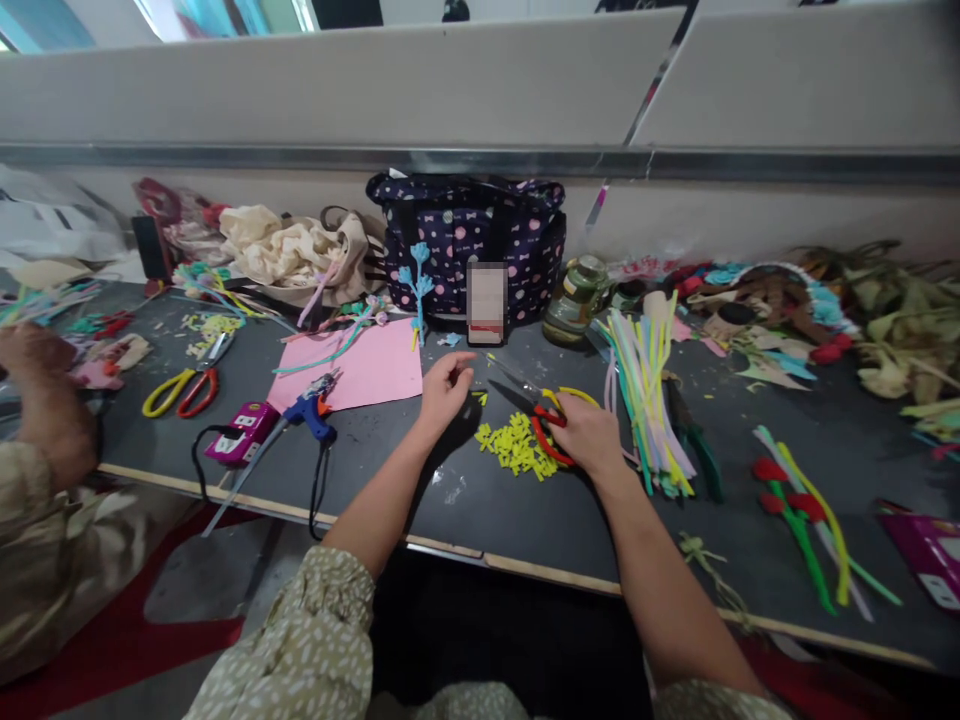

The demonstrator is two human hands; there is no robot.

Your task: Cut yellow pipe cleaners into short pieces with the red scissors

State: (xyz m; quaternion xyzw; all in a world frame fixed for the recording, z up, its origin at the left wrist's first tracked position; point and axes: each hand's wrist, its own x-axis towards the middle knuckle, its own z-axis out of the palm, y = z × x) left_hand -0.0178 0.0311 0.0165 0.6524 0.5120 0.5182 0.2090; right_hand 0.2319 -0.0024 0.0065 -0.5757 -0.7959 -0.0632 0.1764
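Note:
My right hand is closed round the red and yellow handles of a pair of scissors, whose blades are parted and point to the upper left. My left hand is to the left of the blade tips, its fingers curled together; what they hold, if anything, is too small to make out. A pile of small yellow-green cut pieces lies on the dark table between my hands. A tiny yellow piece is near the blade tips.
A phone leans on a dotted bag. Pipe cleaners and a jar are at right. Pink paper, a blue glue gun and other scissors lie left. Another person's arm rests at far left.

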